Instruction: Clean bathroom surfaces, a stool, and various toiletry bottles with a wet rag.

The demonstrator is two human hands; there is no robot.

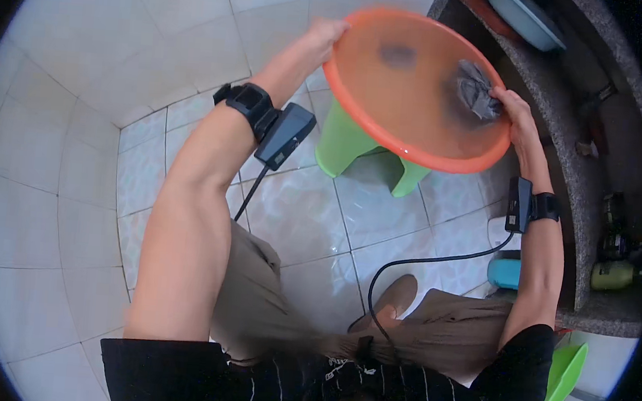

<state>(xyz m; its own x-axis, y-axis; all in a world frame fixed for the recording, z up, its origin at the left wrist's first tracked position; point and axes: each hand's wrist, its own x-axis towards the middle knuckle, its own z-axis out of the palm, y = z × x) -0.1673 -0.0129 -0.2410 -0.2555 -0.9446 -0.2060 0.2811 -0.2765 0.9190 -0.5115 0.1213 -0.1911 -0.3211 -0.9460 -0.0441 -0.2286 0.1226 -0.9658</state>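
Observation:
A large orange basin (408, 148) holds cloudy, brownish water and is over a light green plastic stool (347, 138); whether it rests on the stool cannot be told. My left hand (326, 38) is closed on its far left rim. On the right side, my right hand (518, 114) grips the opposite rim, with its fingers over the inside edge. Next to those fingers a crumpled grey cloth (477, 90) sticks out of the water, and they seem to touch it. A dark, blurry patch (398, 54) shows in the water near the far side.
White tiled walls (26, 215) rise at the left. At the right runs a dark stone-edged shelf (569, 167) with a pale blue tub (524, 20) and a green container (611, 275). Below it are a turquoise container (504, 273) and a green basin (565, 378). Cables hang from both wrist devices.

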